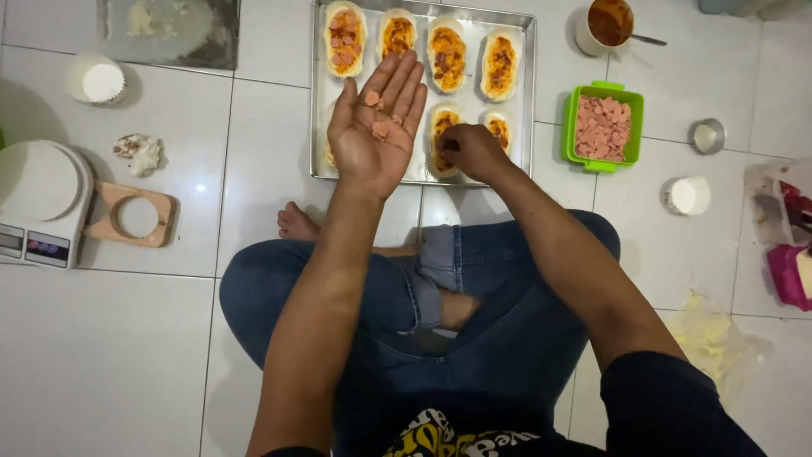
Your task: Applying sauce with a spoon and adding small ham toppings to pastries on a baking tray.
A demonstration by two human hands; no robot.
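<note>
The left hand (375, 127) lies palm up and spread flat over the near left part of a metal baking tray (524, 85), with a few pink sausage slices (378, 129) resting loose on the palm. The right hand (471, 151) hovers just beside it, fingers drawn together at their tips over an oval dough piece (441, 135) in the tray's near row; whether a slice sits between the fingertips cannot be told.

The tray rests on a white tiled floor (127, 355) and carries oval dough boats spread with orange-red sauce. The far row holds four; the leftmost boat (345, 38) already carries pink slices. The near row is partly hidden by the hands.

To the right of the tray stands a green plastic box (630, 106) full of more pink sausage slices, and beyond it a white cup of red sauce (609, 24) with a spoon in it. Further right sit a small metal cup (707, 135) and a white cylinder-shaped tub (689, 195).

On the left of the floor are a white kitchen scale (38, 199), a wooden oval cutter frame (134, 217), a lump of dough scraps (139, 152) and a stack of white paper cases (97, 80).

The person sits cross-legged in blue jeans (507, 338), one bare foot (296, 224) just short of the tray.
</note>
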